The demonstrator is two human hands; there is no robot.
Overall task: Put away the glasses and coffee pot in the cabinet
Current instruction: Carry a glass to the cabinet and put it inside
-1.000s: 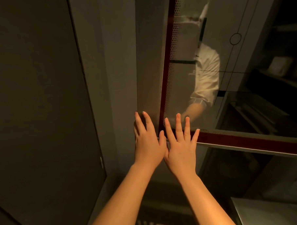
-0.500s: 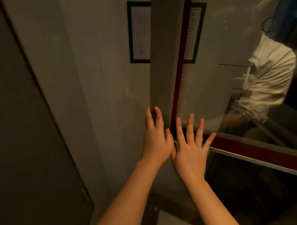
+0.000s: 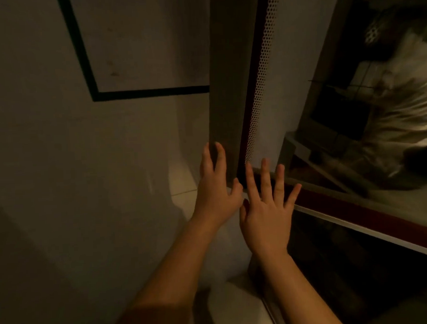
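**Both hands flat against the cabinet door's lower corner**

I see both bare hands raised side by side at the lower left corner of the cabinet door (image 3: 267,135), which fills the upper right of the head view. The left hand (image 3: 216,193) lies on the grey side edge (image 3: 224,75) of the door, its fingers straight and pointing up along that edge, with the thumb reaching toward the corner. It holds nothing.

The right hand (image 3: 266,220) is just beside it, thumbs almost touching. Its fingers are spread and straight, pressed flat on the door's face, across the dark red frame (image 3: 356,212) that runs along the bottom. Nothing is gripped in it either.

The door's panel is glossy, with a strip of perforated white dots (image 3: 262,69) running up beside the red frame. In the panel I can make out a blurred reflection of a person in a light shirt (image 3: 406,109).

To the left of the door is a plain wall (image 3: 49,169) carrying a black rectangular outline (image 3: 150,93). Below the hands a pale floor (image 3: 181,185) shows in a lit patch.

I cannot see the glasses or the coffee pot in this view; whether they stand behind the door I cannot tell.
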